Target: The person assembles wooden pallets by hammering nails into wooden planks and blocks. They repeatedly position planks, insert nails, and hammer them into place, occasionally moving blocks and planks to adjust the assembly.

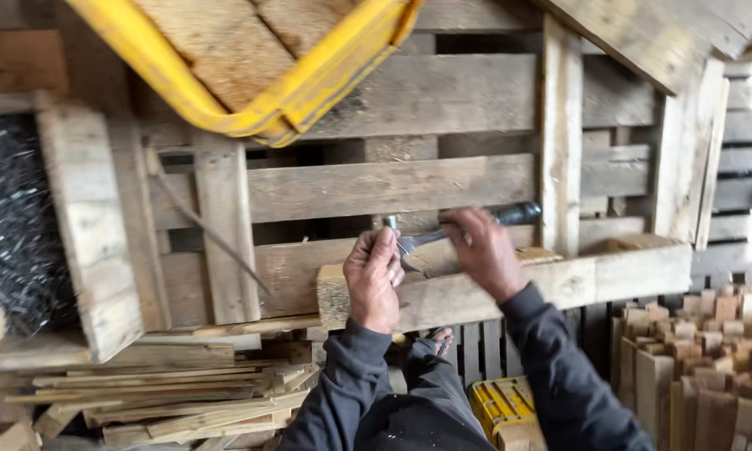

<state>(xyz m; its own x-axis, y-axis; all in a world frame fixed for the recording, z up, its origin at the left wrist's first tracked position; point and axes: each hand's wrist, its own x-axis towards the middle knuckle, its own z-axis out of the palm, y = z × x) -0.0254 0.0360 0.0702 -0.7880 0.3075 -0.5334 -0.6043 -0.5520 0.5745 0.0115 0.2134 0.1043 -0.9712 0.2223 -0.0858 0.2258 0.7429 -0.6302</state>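
While the left hand (373, 276) pinches a nail (390, 223) on the plank (510, 288), the right hand (485, 250) grips a hammer (443, 234).

Bare left hand (373, 280) and bare right hand (483, 250), no gloves, no rings or watch to be seen. Long dark navy sleeves (560, 367) on both arms, soft knit-like cloth, ribbed cuffs snug at the wrists, creased along the forearms. Dark trousers (430, 401) below, same deep tone. A sandalled foot (439, 338) showing between the arms.
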